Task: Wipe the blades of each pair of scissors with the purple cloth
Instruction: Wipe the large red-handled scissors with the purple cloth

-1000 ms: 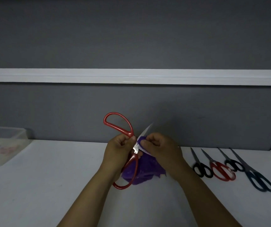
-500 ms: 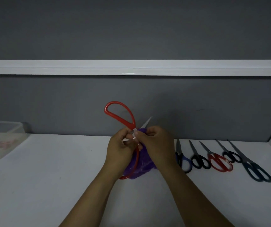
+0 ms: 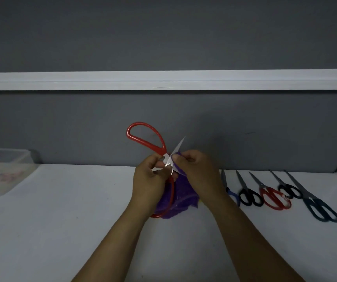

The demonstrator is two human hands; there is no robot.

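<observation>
My left hand [image 3: 150,180] grips a pair of large red-handled scissors [image 3: 145,137] near the pivot and holds them up above the white table [image 3: 61,220]. The blades are spread: one points up to the right, the other is hidden in the cloth. My right hand [image 3: 199,169] pinches the purple cloth [image 3: 181,198] around that lower blade. The rest of the cloth hangs down below both hands. One red handle loop stands above my left hand; the other curves down beside the cloth.
Several more scissors lie in a row on the table at the right: blue-handled [image 3: 231,193], black [image 3: 250,196], red [image 3: 274,197], black [image 3: 289,190] and dark teal [image 3: 320,208]. A clear plastic box [image 3: 2,174] stands at the far left against the grey partition wall.
The camera view has shifted, so more scissors show at the right. My hands drew closer together at the pivot, and the right hand slid the cloth along the blade.
</observation>
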